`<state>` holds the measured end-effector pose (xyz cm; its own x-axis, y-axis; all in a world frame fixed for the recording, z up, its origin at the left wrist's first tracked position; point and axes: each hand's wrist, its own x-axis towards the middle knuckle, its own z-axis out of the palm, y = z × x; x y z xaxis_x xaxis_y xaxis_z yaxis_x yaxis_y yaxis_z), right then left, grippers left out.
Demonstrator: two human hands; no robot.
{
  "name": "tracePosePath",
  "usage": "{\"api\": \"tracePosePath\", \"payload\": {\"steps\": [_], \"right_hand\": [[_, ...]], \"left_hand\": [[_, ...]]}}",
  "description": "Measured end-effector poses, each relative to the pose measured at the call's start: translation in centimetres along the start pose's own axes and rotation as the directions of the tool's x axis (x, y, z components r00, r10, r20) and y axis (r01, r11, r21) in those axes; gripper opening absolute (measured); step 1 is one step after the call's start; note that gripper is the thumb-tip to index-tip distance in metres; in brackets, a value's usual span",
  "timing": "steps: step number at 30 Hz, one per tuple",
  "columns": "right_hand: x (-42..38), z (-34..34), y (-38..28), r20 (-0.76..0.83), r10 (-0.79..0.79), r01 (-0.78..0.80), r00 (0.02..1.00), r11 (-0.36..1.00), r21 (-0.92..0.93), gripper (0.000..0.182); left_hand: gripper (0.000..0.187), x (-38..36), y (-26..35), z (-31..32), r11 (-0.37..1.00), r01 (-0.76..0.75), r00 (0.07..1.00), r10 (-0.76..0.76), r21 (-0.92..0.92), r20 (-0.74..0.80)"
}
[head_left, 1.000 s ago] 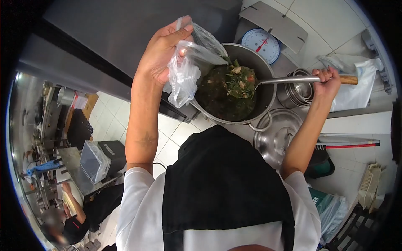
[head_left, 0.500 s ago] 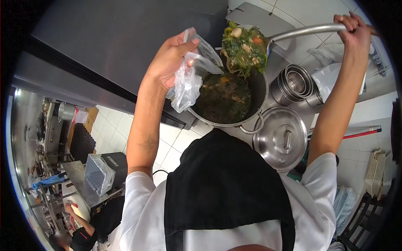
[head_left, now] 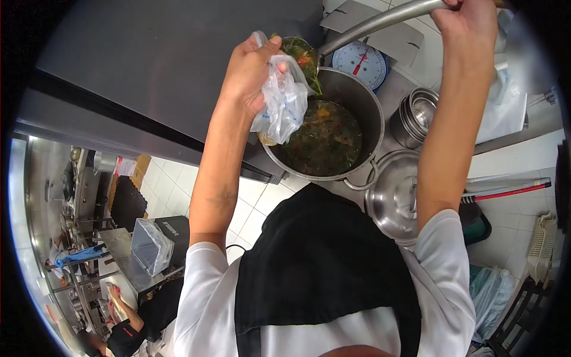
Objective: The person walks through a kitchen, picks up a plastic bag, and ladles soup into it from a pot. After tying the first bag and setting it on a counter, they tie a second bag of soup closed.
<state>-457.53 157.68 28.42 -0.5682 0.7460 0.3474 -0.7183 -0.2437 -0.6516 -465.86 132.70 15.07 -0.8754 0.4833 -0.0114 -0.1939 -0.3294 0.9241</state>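
Note:
My left hand (head_left: 250, 68) grips a clear plastic bag (head_left: 282, 104) by its mouth, above the left rim of a large metal pot (head_left: 370, 107). Inside the pot is a dark green vegetable stew (head_left: 326, 143) with orange bits. At upper right, my right hand (head_left: 467, 21) is closed round the long metal handle of a ladle (head_left: 386, 24). The ladle's bowl is tipped at the bag's mouth, partly hidden behind my left fingers. Leafy greens (head_left: 303, 56) from it lie at the bag's opening, and some strands hang over the pot.
A dial scale (head_left: 360, 62) stands behind the pot. Nested steel containers (head_left: 416, 116) and a round metal lid (head_left: 392, 199) are to its right. A dark metal surface (head_left: 178, 65) fills the upper left. Far left, a co-worker (head_left: 128, 324) works near a lined bin (head_left: 151, 247).
The full ladle has moved left and tilted from above the pot to the bag's mouth. My right hand has shifted up and left. The dial scale has come into view.

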Motion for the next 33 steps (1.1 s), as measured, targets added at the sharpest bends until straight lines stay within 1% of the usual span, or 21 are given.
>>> {"api": "tracePosePath", "payload": {"steps": [1, 3, 6, 7, 9, 10, 11, 13, 14, 15, 16, 18, 19, 20, 22, 23, 24, 26, 28, 30, 33], "right_hand": [[-1.3, 0.4, 0.3, 0.086, -0.064, 0.062, 0.994, 0.998, 0.015, 0.035], [-2.2, 1.2, 0.5, 0.22, -0.024, 0.011, 0.975, 0.998, 0.06, 0.034], [-6.3, 3.2, 0.5, 0.55, -0.079, 0.014, 0.831, 0.993, 0.12, 0.022], [-6.4, 3.1, 0.8, 0.627, -0.229, 0.236, 0.744, 0.969, 0.075, 0.018], [-6.8, 2.7, 1.2, 0.712, -0.505, 0.648, 0.488, 0.756, 0.092, 0.014], [-5.3, 0.5, 2.1, 0.835, -0.345, 0.386, 0.43, 0.906, 0.176, 0.016], [-4.1, -1.8, 3.0, 0.927, -0.201, 0.076, 0.317, 0.98, 0.186, 0.023], [-3.1, -2.4, 0.3, 0.982, -0.169, -0.007, 0.089, 0.985, 0.171, 0.027], [-3.6, -2.2, -1.9, 0.967, -0.196, 0.031, 0.161, 0.981, 0.194, 0.024], [-4.2, -2.1, -4.1, 0.947, -0.222, 0.072, 0.231, 0.975, 0.211, 0.021], [-3.4, -3.1, -4.8, 0.93, -0.189, -0.003, 0.314, 0.98, 0.2, 0.021], [-1.5, -5.5, -6.0, 0.852, -0.155, -0.106, 0.501, 0.966, 0.238, 0.022], [-1.4, -6.3, -6.4, 0.819, -0.155, -0.113, 0.553, 0.96, 0.258, 0.023], [-1.2, -7.1, -6.8, 0.783, -0.154, -0.118, 0.603, 0.953, 0.278, 0.024], [-2.1, -8.2, -7.5, 0.674, -0.254, -0.121, 0.693, 0.882, 0.456, 0.033], [-1.9, -9.6, -8.1, 0.647, -0.232, -0.107, 0.727, 0.892, 0.44, 0.032], [-1.7, -11.0, -8.7, 0.617, -0.21, -0.094, 0.758, 0.901, 0.423, 0.03], [-1.8, -12.7, -8.7, 0.424, -0.196, 0.05, 0.884, 0.942, 0.332, 0.03], [-2.5, -14.1, -6.9, 0.408, -0.17, 0.041, 0.897, 0.951, 0.305, 0.032], [-3.4, -15.2, -4.0, 0.244, -0.015, -0.016, 0.97, 0.992, 0.125, 0.037], [-6.1, -16.6, 3.0, 0.054, 0.102, -0.102, 0.993, 0.995, -0.001, 0.038]], "left_hand": [[0.013, 0.1, -0.1, 0.2, 1.0, -0.005, 1.0, 0.005, 0.011, -0.007], [0.012, 0.0, -0.3, 1.2, 0.999, -0.037, 0.998, 0.036, -0.017, -0.047], [0.011, -0.2, -0.6, 1.4, 0.993, -0.093, 0.991, 0.086, -0.067, -0.1], [0.01, -0.4, -0.6, 1.1, 0.987, -0.125, 0.986, 0.113, -0.098, -0.126], [0.008, -1.0, -0.6, 0.1, 0.975, -0.168, 0.978, 0.147, -0.144, -0.146], [0.007, -1.3, -0.4, -0.6, 0.956, -0.223, 0.964, 0.187, -0.193, -0.187], [0.005, -1.8, -0.2, -1.2, 0.947, -0.235, 0.963, 0.196, -0.22, -0.187], [0.006, -2.6, -0.1, -1.6, 0.926, -0.25, 0.959, 0.197, -0.282, -0.203], [0.008, -2.5, 0.5, -1.6, 0.912, -0.245, 0.961, 0.184, -0.329, -0.206], [0.014, -2.9, 0.8, -1.0, 0.913, -0.244, 0.943, 0.145, -0.327, -0.299], [0.014, -3.0, 1.0, -1.4, 0.905, -0.268, 0.935, 0.161, -0.33, -0.316], [0.019, -3.4, 0.7, -2.1, 0.902, -0.227, 0.973, 0.19, -0.368, -0.133], [0.033, -3.7, 0.4, -2.7, 0.907, -0.246, 0.964, 0.192, -0.341, -0.184], [0.033, -4.0, 0.2, -2.9, 0.908, -0.244, 0.965, 0.193, -0.34, -0.178], [0.046, -4.6, 0.2, -3.0, 0.917, -0.255, 0.958, 0.195, -0.306, -0.213], [0.055, -5.1, 0.4, -2.8, 0.911, -0.261, 0.957, 0.201, -0.319, -0.21], [0.055, -5.5, 0.4, -3.0, 0.914, -0.255, 0.958, 0.194, -0.317, -0.211], [0.055, -6.1, 0.4, -3.7, 0.886, -0.266, 0.964, 0.248, -0.381, -0.098], [0.055, -6.6, 0.2, -3.9, 0.886, -0.257, 0.965, 0.253, -0.385, -0.064], [0.053, -7.1, 0.3, -3.9, 0.9, -0.253, 0.965, 0.26, -0.355, -0.029], [0.052, -7.6, 0.3, -3.7, 0.895, -0.256, 0.964, 0.263, -0.365, -0.03]]}}
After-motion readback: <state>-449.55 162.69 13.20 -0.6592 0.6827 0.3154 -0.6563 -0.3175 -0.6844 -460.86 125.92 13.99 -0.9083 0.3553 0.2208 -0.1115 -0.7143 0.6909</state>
